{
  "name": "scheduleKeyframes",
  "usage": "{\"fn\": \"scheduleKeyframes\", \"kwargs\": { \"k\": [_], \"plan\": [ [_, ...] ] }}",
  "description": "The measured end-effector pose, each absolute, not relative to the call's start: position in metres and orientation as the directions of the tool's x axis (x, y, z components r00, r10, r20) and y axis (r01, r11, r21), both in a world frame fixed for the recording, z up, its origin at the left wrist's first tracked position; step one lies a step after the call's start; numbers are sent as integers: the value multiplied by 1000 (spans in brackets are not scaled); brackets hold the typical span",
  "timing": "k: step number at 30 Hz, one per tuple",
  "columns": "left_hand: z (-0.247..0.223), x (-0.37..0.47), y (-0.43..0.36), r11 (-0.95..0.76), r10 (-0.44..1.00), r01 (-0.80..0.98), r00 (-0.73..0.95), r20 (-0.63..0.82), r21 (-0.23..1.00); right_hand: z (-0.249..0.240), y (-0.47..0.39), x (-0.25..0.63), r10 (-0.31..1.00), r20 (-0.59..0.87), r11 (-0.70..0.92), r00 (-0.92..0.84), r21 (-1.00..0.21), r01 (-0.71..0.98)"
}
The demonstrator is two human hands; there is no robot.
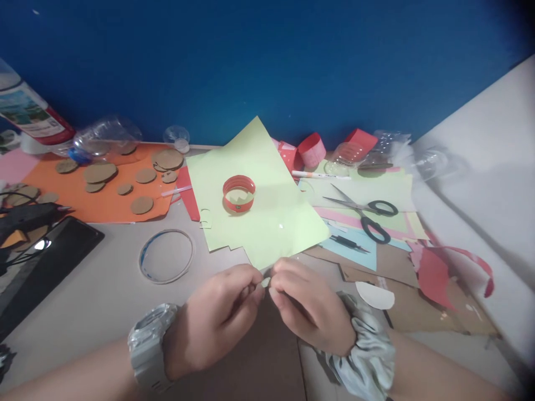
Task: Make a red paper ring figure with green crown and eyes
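My left hand (221,312) and my right hand (311,303) meet at the front of the table, fingertips pinched around a small pale green paper piece (265,282). Most of that piece is hidden by the fingers. Just beyond them lies a large light green sheet (267,234) with notches cut in its near left edge. A red ring (238,206) stands on this sheet. To the left of the sheet is a thin round hoop (144,270) on the grey table.
Black-handled scissors (361,208), a craft knife (349,243) and a white marker (320,175) lie right among papers. Cardboard discs (100,172) rest on orange paper (79,200) at left, near a glue gun (29,216) and a black phone-like slab (54,264). Clear plastic pieces line the blue wall.
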State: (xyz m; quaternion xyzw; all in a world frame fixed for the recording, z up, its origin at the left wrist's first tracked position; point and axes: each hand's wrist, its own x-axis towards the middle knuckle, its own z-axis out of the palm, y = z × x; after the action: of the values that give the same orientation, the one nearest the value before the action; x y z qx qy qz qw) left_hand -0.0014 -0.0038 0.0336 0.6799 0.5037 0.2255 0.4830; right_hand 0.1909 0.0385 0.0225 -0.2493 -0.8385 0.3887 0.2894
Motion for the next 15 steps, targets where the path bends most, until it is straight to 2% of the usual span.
{"fn": "scheduleKeyframes", "kwargs": {
  "k": [5, 10, 15],
  "plan": [
    [32, -1, -4, -79, 903, 486, 405, -145, 870, 18, 41, 188, 634, 189, 580, -750, -758, 299],
    [30, -1, -7, -115, 894, 523, 426, -142, 844, 15, 42, 189, 582, 163, 596, -797, -752, 281],
    [30, -1, -8, -128, 884, 562, 438, -163, 817, 14, 40, 188, 594, 145, 606, -791, -728, 322]
  ]
}}
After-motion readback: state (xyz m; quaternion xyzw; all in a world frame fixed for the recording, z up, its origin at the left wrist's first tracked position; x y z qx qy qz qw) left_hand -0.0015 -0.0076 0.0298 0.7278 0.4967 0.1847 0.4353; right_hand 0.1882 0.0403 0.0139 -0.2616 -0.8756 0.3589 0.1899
